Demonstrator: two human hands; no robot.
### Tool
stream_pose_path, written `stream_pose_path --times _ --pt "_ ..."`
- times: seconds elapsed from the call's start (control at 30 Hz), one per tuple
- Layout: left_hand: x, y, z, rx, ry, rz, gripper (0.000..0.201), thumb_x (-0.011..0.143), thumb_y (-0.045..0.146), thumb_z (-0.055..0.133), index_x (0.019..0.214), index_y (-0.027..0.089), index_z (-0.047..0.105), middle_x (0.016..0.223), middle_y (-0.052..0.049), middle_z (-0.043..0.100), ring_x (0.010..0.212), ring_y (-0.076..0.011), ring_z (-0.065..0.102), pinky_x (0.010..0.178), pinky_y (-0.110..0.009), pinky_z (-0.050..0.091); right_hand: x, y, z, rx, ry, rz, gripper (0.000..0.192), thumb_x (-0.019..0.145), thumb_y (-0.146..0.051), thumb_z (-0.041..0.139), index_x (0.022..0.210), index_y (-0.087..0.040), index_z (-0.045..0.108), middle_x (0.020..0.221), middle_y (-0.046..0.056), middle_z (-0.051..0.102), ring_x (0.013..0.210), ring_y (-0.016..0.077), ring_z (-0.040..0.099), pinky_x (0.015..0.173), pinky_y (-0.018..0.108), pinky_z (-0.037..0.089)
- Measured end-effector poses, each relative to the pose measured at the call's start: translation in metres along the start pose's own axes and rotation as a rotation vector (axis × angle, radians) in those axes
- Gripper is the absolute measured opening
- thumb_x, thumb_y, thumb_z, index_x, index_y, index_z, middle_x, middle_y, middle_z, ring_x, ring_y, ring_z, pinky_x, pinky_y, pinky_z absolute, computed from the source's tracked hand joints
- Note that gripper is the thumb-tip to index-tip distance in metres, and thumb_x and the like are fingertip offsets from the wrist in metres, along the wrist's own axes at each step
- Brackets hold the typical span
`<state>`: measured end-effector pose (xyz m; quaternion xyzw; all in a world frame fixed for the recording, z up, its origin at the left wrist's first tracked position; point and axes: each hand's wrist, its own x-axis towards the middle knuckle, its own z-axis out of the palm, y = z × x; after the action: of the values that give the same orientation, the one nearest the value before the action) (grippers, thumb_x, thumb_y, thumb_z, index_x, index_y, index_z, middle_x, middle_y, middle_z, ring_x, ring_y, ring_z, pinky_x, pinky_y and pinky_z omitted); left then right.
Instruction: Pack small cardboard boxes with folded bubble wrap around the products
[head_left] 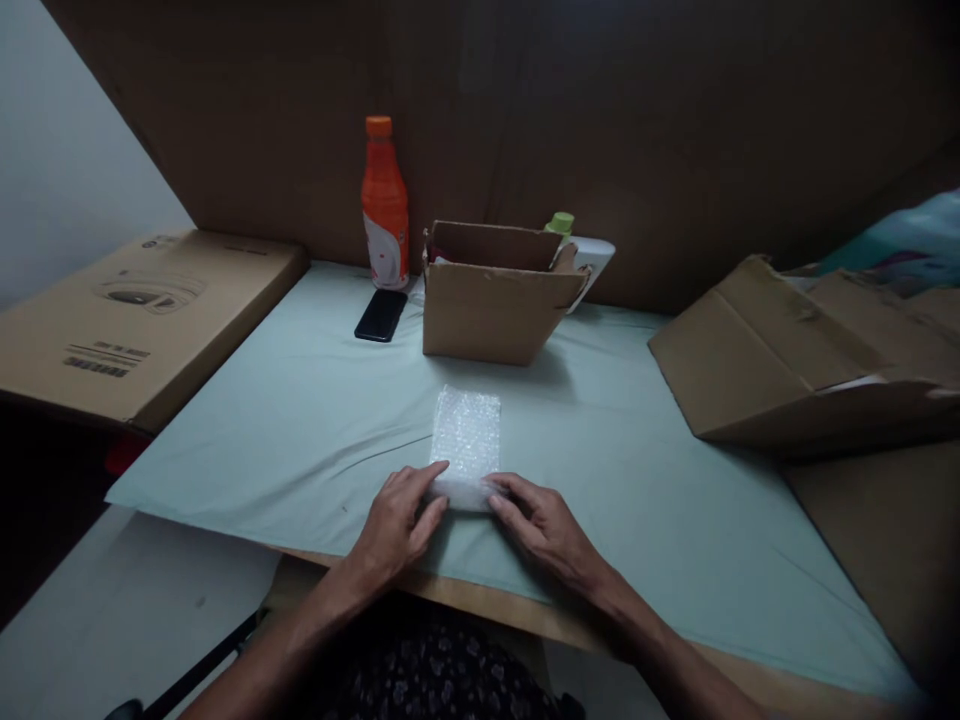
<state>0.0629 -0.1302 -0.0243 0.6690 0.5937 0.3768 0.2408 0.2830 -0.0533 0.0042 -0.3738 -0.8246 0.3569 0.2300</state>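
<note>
A piece of bubble wrap [467,430] lies near the front of the cloth-covered table, its near end rolled or folded over into a thick edge. My left hand [401,515] grips the left end of that edge between thumb and fingers. On the other end, my right hand [541,522] pinches the bubble wrap the same way, fingers on top and thumb at the near side. Whether anything is wrapped inside the thick edge I cannot tell.
Behind the bubble wrap stands an open cardboard box [487,315]. A black phone [381,316] lies beside an orange bottle [385,205]. A flat carton [150,320] is at left, and a larger open carton [750,350] at right. Pale green cloth [300,400] covers the table.
</note>
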Motion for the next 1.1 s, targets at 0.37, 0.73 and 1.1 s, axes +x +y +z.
stream_pose_path --times 0.37,0.73,1.1 --pt "0.015 -0.01 0.014 0.151 0.141 -0.003 0.041 0.092 0.018 0.053 0.132 0.016 0.057 0.09 -0.007 0.067 0.082 -0.0223 0.062 0.075 -0.037 0.054 -0.014 -0.009 0.015 -0.55 0.142 -0.457 0.025 0.093 -0.013 0.056 0.116 -0.016 0.065 0.12 0.013 0.071 0.11 0.0286 0.063 0.089 0.045 0.049" --pt "0.015 0.0 -0.004 0.127 -0.018 0.179 0.049 0.095 0.014 0.048 0.142 0.022 0.044 0.105 -0.007 0.071 0.091 -0.0215 0.064 0.083 -0.039 0.053 0.015 0.007 -0.003 -0.226 -0.039 -0.184 0.026 0.099 -0.022 0.049 0.118 -0.022 0.067 0.109 0.007 0.076 0.098 0.0213 0.07 0.085 0.038 0.056" --pt "0.026 0.001 0.001 0.273 0.058 0.185 0.042 0.094 0.02 0.054 0.136 0.019 0.05 0.125 -0.013 0.06 0.115 -0.0283 0.054 0.098 -0.048 0.047 0.012 0.009 0.003 -0.489 -0.023 -0.276 0.032 0.095 -0.02 0.054 0.127 -0.021 0.061 0.117 0.012 0.071 0.104 0.0277 0.064 0.089 0.047 0.05"
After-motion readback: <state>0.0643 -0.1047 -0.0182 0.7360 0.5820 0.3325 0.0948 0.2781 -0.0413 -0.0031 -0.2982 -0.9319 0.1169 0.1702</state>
